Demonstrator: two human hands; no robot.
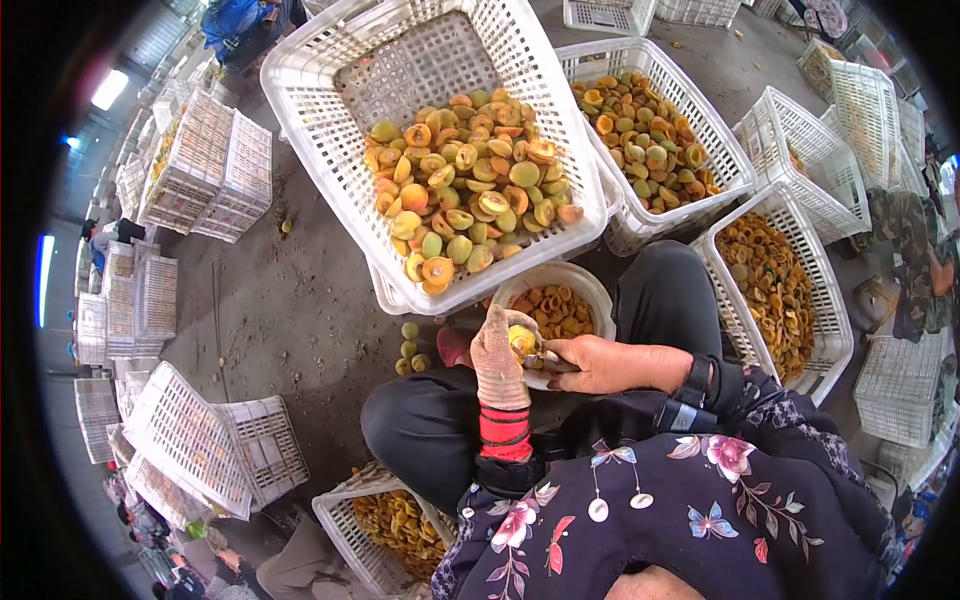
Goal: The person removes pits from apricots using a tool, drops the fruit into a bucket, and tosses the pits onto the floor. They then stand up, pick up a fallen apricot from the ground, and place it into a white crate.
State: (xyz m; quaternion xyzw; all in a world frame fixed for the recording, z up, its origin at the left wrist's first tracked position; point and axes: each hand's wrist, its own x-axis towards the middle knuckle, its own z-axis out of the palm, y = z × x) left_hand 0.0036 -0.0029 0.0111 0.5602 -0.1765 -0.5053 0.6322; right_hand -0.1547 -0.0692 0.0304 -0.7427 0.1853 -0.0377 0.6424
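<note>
My left hand [500, 362], in a pale, stained glove, is closed around a yellow-green fruit [522, 341] above a white bucket. The bare right hand [588, 364] grips a small tool [548, 356] whose tip meets the fruit. Hollowed orange fruit pieces [557, 309] lie in the white bucket [603, 296] between my knees. Just beyond it, a large white crate [335, 215] leans towards me with many green and orange fruits [470, 180], some of them halved.
A second fruit crate [712, 92] stands behind right, and a crate of hollowed pieces [835, 310] at the right. Another crate [340, 515] is at lower left. Loose green fruits [409, 349] lie on the floor. Stacked crates [215, 165] and other people surround me.
</note>
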